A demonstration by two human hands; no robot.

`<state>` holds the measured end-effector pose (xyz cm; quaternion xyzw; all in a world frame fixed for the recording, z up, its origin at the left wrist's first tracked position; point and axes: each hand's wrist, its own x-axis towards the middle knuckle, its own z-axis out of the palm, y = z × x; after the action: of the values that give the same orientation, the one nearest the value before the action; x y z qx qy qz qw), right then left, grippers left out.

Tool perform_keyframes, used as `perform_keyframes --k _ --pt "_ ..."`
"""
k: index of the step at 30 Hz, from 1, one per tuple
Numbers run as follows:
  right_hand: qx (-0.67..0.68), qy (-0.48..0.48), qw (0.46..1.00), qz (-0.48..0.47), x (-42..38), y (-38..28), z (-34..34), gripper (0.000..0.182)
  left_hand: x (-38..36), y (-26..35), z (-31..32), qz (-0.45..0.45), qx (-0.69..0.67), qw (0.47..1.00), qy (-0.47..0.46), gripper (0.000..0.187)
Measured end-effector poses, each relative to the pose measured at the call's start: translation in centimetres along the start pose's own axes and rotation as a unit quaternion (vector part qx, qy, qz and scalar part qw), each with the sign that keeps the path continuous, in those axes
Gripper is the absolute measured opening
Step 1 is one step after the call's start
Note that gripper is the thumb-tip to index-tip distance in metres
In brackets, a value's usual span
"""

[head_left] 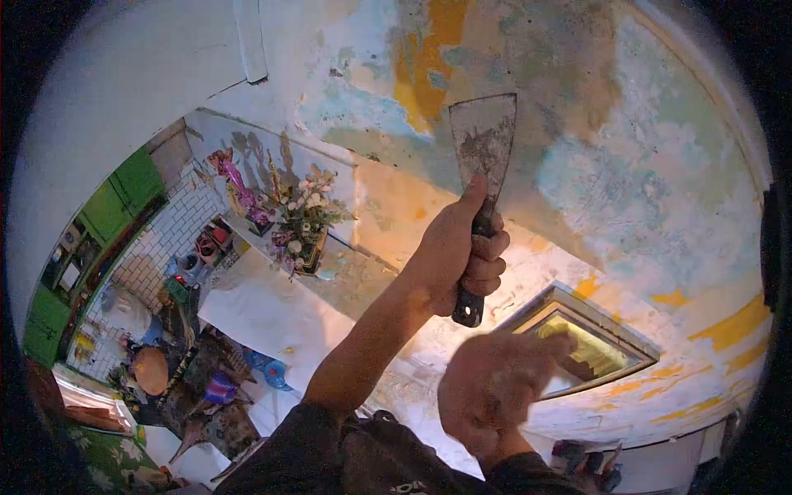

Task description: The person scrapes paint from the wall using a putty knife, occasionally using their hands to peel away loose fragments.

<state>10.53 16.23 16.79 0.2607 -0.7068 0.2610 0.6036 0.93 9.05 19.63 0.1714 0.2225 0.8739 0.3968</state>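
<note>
My left hand (466, 247) is closed round the black handle of a putty knife (483, 132), thumb pressed along the base of the metal blade. The blade points up and is smudged with grey residue. Behind it, overlapping in this view, is a wall (569, 58) with patchy layers of white, pale blue, green and orange paint. Below and to the right, my right hand (495, 392) is smeared by motion, so its fingers are unclear. It overlaps the corner of a framed pane (594, 351) set in the wall.
Artificial flowers (305, 214) stand on a ledge at the left. Beneath them is a white surface (256, 301). Farther left are green cabinets (132, 190), white brick-pattern tiles (194, 202) and a round wooden stool top (150, 370). Dark items (586, 466) show at the lower right.
</note>
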Motion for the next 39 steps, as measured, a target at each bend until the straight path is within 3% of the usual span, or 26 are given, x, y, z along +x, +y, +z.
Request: perform_keyframes --k 2,4,7,8,10,12,13,15,16,17,18,20,23,24,29,31,38,39 --pt "-0.046 -0.164 0.985 0.041 -0.2 0.4 -2.2 0.032 0.1 0.8 0.3 0.018 0.004 1.0 0.01 0.043" --pt "-0.069 -0.192 0.975 0.082 -0.9 -0.9 -2.3 0.035 0.0 0.9 0.4 0.023 -0.005 1.0 0.019 0.042" --pt "0.079 0.134 0.987 -0.033 -2.8 0.4 0.0 0.037 -0.1 0.9 0.3 0.017 -0.014 0.999 -0.024 0.044" --pt "0.082 0.133 0.987 -0.037 -2.0 0.6 0.6 0.037 0.2 1.1 0.5 0.022 -0.014 0.999 -0.025 0.044" --pt "-0.012 0.018 1.0 0.011 0.7 0.7 1.7 0.039 0.7 1.0 0.9 0.034 0.018 0.995 0.09 0.045" --pt "-0.069 -0.079 0.994 0.015 1.8 1.0 1.3 0.04 0.4 1.4 1.0 0.038 0.006 0.997 0.063 0.045" --pt "-0.07 -0.075 0.995 0.015 0.7 1.4 1.4 0.04 0.3 1.9 1.1 0.051 -0.001 0.998 0.032 0.045" --pt "-0.09 0.211 0.973 0.005 -2.8 2.3 2.0 0.042 0.0 1.7 0.8 0.04 0.01 0.999 0.005 0.046" --pt "0.031 0.057 0.995 -0.079 -0.5 1.5 0.5 0.046 0.0 1.4 0.8 0.031 -0.004 0.999 0.001 0.044" --pt "0.031 0.055 0.995 -0.08 -0.7 2.1 0.4 0.046 0.1 1.2 0.9 0.021 -0.021 1.0 -0.002 0.043" --pt "-0.019 0.009 0.999 -0.038 -1.3 2.7 0.4 0.044 0.2 1.5 1.0 0.053 0.016 0.996 0.068 0.043" --pt "-0.042 -0.103 0.993 0.037 0.8 1.8 -0.1 0.04 0.6 1.5 0.7 0.072 0.016 0.995 0.064 0.044" --pt "-0.152 -0.03 0.983 0.099 -1.8 0.5 -1.0 0.04 0.3 0.8 1.2 0.079 0.018 0.993 0.088 0.045" --pt "-0.023 -0.021 0.996 0.084 -1.4 -0.2 -1.2 0.04 0.1 0.2 1.2 0.059 0.012 0.996 0.069 0.045" --pt "-0.003 0.013 0.993 0.115 -0.9 0.2 -1.4 0.017 0.3 -1.4 1.1 0.047 0.009 0.998 0.046 0.046" --pt "-0.039 -0.037 0.994 0.096 -1.2 0.7 -1.7 0.012 0.5 -1.6 1.2 0.047 0.013 0.998 0.04 0.046" --pt "0.028 0.014 0.994 0.101 -1.1 0.8 -1.4 0.013 0.5 -1.4 1.5 0.011 0.01 1.0 0.02 0.047" --pt "0.008 -0.038 0.996 0.078 -1.1 1.2 -1.9 0.025 0.5 -1.4 1.4 0.011 0.009 1.0 0.02 0.047"
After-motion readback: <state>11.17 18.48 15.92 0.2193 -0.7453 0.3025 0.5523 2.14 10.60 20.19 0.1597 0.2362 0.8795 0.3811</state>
